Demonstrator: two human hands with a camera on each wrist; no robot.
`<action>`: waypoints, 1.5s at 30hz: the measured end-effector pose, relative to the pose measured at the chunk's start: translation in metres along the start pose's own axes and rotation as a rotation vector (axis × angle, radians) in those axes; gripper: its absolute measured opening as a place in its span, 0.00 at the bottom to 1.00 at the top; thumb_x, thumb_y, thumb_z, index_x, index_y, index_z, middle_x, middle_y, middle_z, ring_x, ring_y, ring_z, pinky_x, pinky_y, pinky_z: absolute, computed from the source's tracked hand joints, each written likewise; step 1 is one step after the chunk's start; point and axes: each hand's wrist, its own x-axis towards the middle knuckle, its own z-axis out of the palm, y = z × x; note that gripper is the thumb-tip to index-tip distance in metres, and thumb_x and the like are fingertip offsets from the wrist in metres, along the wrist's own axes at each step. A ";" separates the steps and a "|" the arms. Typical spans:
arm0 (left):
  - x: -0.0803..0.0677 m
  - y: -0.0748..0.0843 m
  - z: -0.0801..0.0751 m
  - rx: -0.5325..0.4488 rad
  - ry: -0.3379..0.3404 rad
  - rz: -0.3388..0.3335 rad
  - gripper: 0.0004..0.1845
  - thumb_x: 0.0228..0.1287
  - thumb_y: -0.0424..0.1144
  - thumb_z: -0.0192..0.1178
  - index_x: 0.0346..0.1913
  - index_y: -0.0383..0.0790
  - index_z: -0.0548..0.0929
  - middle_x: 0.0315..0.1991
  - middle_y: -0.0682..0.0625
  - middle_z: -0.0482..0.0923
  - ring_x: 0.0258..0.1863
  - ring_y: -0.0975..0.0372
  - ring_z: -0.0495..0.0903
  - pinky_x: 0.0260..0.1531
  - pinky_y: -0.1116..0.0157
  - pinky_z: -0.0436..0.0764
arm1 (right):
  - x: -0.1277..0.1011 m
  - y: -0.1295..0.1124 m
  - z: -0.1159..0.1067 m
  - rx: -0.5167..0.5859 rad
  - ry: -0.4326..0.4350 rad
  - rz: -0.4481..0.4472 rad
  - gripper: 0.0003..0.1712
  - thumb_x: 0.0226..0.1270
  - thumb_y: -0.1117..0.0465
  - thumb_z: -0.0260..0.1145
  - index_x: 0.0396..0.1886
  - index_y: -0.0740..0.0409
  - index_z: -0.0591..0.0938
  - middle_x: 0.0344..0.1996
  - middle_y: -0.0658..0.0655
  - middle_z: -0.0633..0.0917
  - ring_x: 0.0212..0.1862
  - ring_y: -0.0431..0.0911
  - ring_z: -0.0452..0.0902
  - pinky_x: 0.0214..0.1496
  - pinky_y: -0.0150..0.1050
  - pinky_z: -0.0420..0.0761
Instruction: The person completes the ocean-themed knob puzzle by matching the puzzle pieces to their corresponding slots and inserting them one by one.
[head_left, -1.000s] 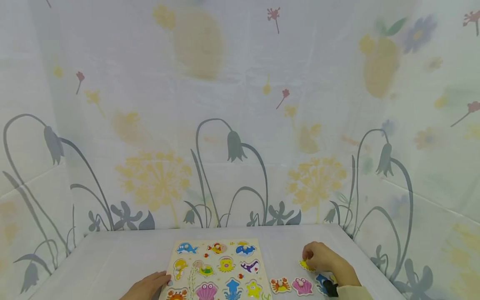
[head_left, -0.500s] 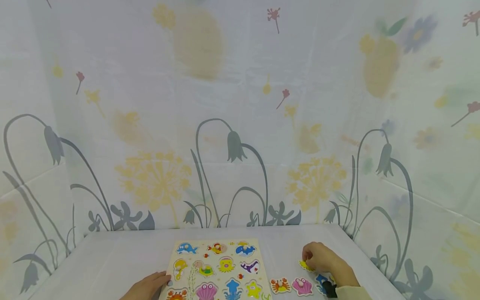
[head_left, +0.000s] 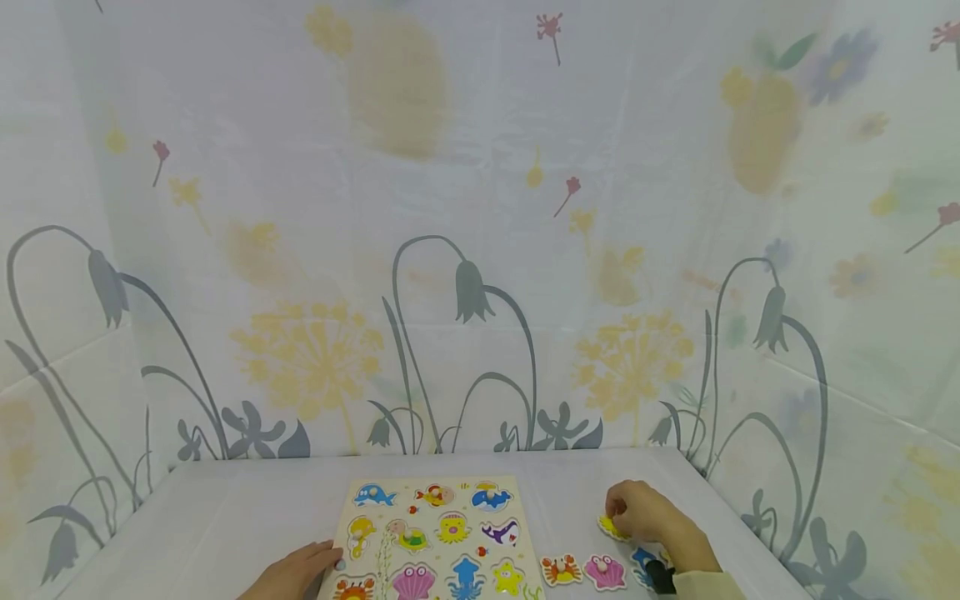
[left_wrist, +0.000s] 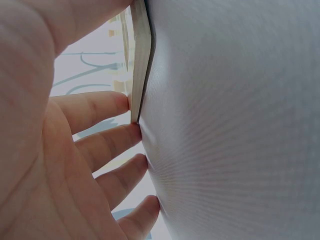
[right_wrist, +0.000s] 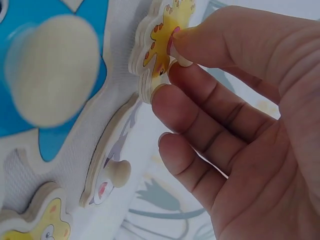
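Note:
My right hand [head_left: 645,512] pinches the knob of a yellow puzzle piece with orange spots [right_wrist: 159,47] between thumb and index finger, to the right of the board. The piece stands tilted in the right wrist view, and my hand hides most of it in the head view. My left hand [head_left: 296,570] touches the left edge of a wooden sea-animal puzzle board [head_left: 430,560]. In the left wrist view its fingers are nearly straight, fingertips against the board's side [left_wrist: 142,60] and the white table cover.
A crab piece [head_left: 561,570] and a pink shell piece [head_left: 604,572] lie right of the board. Beside them is a blue piece [head_left: 642,565], partly under my right wrist. A purple-grey piece [right_wrist: 102,167] and a yellow piece with an eye [right_wrist: 54,217] lie close by. A flowered curtain [head_left: 480,250] surrounds the table.

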 end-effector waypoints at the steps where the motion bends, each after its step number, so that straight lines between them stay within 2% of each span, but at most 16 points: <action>1: 0.000 0.000 0.000 0.000 0.000 -0.002 0.47 0.40 0.66 0.69 0.59 0.36 0.76 0.61 0.39 0.71 0.61 0.37 0.67 0.54 0.34 0.67 | 0.001 0.000 0.000 0.001 0.004 0.000 0.09 0.47 0.72 0.66 0.22 0.54 0.79 0.22 0.50 0.75 0.28 0.46 0.69 0.29 0.40 0.72; 6: 0.000 -0.002 0.002 -0.005 0.004 -0.007 0.47 0.40 0.66 0.70 0.59 0.36 0.76 0.61 0.39 0.71 0.61 0.37 0.67 0.54 0.33 0.67 | 0.003 -0.003 0.001 -0.003 0.012 -0.042 0.09 0.48 0.71 0.67 0.23 0.53 0.79 0.22 0.49 0.75 0.28 0.45 0.69 0.28 0.39 0.71; 16: -0.001 -0.001 0.000 -0.001 0.001 0.004 0.47 0.40 0.67 0.69 0.59 0.36 0.75 0.60 0.39 0.71 0.60 0.37 0.67 0.53 0.34 0.69 | 0.005 -0.019 0.004 0.002 0.002 -0.220 0.05 0.53 0.66 0.68 0.25 0.52 0.81 0.21 0.45 0.75 0.25 0.41 0.69 0.23 0.34 0.70; 22: -0.002 0.001 -0.002 0.009 0.002 0.022 0.48 0.40 0.67 0.69 0.59 0.35 0.75 0.60 0.39 0.72 0.60 0.37 0.68 0.53 0.34 0.69 | 0.009 -0.033 0.012 -0.037 0.005 -0.262 0.06 0.55 0.64 0.68 0.25 0.47 0.81 0.21 0.42 0.74 0.25 0.38 0.68 0.24 0.34 0.69; 30: -0.002 0.002 -0.004 0.012 -0.010 0.039 0.47 0.43 0.66 0.69 0.59 0.34 0.75 0.60 0.37 0.71 0.59 0.38 0.68 0.54 0.34 0.69 | 0.022 -0.054 0.027 -0.119 -0.021 -0.308 0.05 0.53 0.61 0.69 0.26 0.46 0.81 0.22 0.40 0.73 0.27 0.36 0.67 0.28 0.33 0.69; 40: -0.003 0.008 -0.005 0.025 -0.014 -0.017 0.47 0.39 0.67 0.70 0.59 0.37 0.75 0.60 0.38 0.71 0.60 0.38 0.68 0.54 0.34 0.68 | 0.037 -0.089 0.040 -0.170 -0.045 -0.354 0.04 0.55 0.60 0.70 0.27 0.46 0.82 0.22 0.41 0.72 0.28 0.37 0.67 0.30 0.32 0.70; 45: -0.004 0.007 -0.005 0.020 -0.009 -0.009 0.47 0.40 0.66 0.70 0.60 0.37 0.75 0.61 0.38 0.71 0.60 0.38 0.68 0.54 0.34 0.68 | 0.044 -0.111 0.048 -0.198 -0.074 -0.385 0.05 0.55 0.60 0.70 0.26 0.44 0.82 0.21 0.40 0.73 0.28 0.36 0.67 0.31 0.32 0.69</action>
